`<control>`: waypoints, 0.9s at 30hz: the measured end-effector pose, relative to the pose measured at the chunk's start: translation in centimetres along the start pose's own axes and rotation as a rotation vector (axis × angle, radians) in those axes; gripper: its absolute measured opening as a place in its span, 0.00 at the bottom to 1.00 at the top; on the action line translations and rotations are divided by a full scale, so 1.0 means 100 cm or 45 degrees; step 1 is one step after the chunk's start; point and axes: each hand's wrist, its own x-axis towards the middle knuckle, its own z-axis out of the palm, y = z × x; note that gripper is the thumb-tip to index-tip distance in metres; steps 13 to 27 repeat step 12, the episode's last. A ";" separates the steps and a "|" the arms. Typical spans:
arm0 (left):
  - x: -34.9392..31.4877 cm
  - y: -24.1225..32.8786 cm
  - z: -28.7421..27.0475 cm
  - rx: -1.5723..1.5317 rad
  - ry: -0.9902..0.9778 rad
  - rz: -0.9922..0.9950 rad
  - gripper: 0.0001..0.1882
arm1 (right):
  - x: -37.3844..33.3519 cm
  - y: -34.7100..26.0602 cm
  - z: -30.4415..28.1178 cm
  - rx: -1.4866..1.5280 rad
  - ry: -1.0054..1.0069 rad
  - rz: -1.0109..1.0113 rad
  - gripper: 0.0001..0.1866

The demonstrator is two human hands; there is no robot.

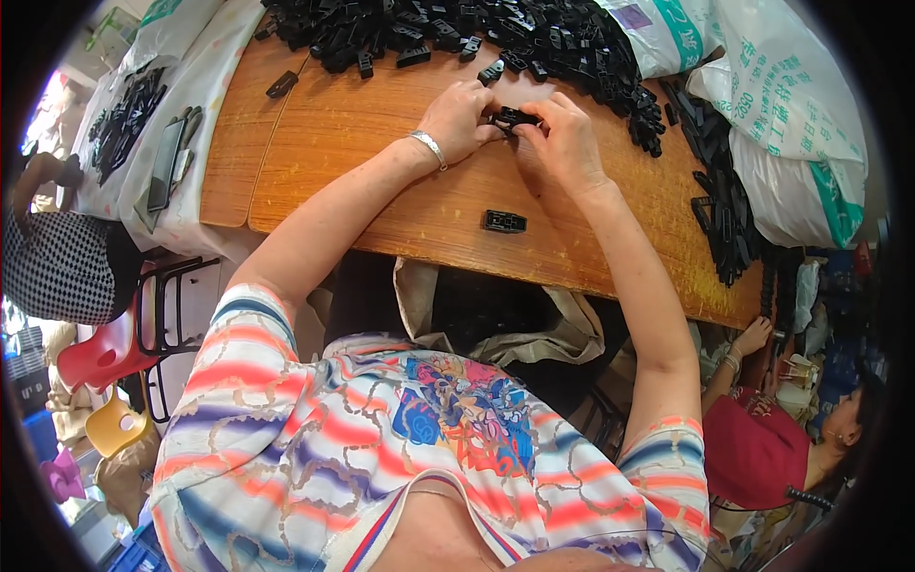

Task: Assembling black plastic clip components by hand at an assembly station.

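Observation:
Both of my hands meet over the wooden table, fingers pinched round a small black plastic part [515, 118]. My left hand [459, 119], with a bracelet at the wrist, grips its left end, while my right hand [566, 138] has thumb and fingers closed on the right end. The fingers partly cover the part, so its exact kind is hard to make out. Nearer to me, close to the table's front edge, lies a black rectangular plastic piece [504, 221] with openings in it. Just beyond my left fingertips is another black piece [491, 71].
A large heap of black plastic parts [419, 29] covers the far side of the wooden table [343, 124]. Long black strips [720, 210] lie at the right beside white sacks [791, 95]. An open cloth bag [419, 296] hangs below the front edge. Other people [762, 439] sit on both sides.

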 end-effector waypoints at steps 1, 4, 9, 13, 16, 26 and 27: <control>0.000 0.000 0.001 -0.029 -0.005 -0.001 0.13 | 0.001 0.001 0.003 -0.061 0.002 -0.031 0.11; -0.001 -0.002 0.000 -0.077 -0.006 -0.010 0.13 | 0.000 0.001 0.005 -0.106 -0.009 -0.098 0.10; 0.000 0.000 -0.010 -0.148 -0.086 -0.076 0.14 | -0.003 -0.006 0.010 -0.155 -0.012 -0.142 0.09; 0.008 0.007 -0.022 -0.342 -0.321 -0.347 0.18 | -0.005 -0.005 0.011 -0.187 -0.048 -0.113 0.11; 0.008 0.007 -0.022 -0.342 -0.321 -0.347 0.18 | -0.005 -0.005 0.011 -0.187 -0.048 -0.113 0.11; 0.008 0.007 -0.022 -0.342 -0.321 -0.347 0.18 | -0.005 -0.005 0.011 -0.187 -0.048 -0.113 0.11; 0.008 0.007 -0.022 -0.342 -0.321 -0.347 0.18 | -0.005 -0.005 0.011 -0.187 -0.048 -0.113 0.11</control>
